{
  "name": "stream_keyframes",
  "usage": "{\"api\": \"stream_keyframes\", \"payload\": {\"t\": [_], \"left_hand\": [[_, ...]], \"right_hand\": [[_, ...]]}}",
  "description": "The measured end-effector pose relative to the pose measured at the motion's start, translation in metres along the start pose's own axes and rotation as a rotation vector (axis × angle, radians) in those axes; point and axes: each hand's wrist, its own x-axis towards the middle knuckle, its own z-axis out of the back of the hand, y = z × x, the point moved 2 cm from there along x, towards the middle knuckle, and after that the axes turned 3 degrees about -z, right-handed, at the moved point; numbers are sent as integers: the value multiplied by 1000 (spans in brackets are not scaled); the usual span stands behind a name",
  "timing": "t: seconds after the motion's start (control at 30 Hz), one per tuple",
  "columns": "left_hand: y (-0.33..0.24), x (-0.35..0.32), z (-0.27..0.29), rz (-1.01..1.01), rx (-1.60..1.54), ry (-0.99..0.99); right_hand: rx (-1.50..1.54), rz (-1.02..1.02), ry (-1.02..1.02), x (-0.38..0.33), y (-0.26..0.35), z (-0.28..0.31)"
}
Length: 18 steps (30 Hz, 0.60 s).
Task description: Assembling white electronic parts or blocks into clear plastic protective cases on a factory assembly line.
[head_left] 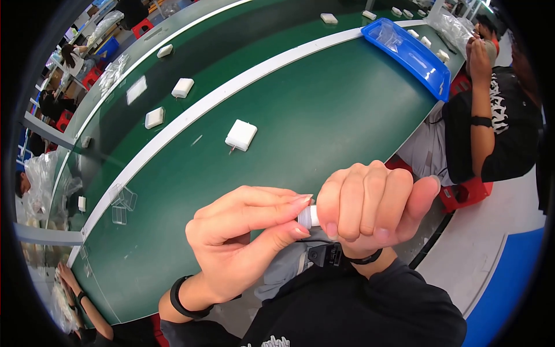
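Lower ctr: L hand (234,222) pinches white cyl. part (314,216) by ringed end (303,217); R hand (369,202) curled round the rest, prob. keeping it steady.

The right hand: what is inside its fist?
A short white section shows between the right hand and a grey ridged piece pinched by the left hand. Anything further inside the fist is covered, so its shape can't be seen.
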Motion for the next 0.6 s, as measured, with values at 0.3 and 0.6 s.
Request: {"api": "stream_keyframes", "payload": {"t": [0.3, 0.6], "left_hand": [[-4, -12, 11, -142, 8, 28], [6, -4, 34, 672, -462, 1]], "right_hand": [[-67, -22, 181, 3, -9, -15], [-251, 129, -58, -2, -27, -5]]}}
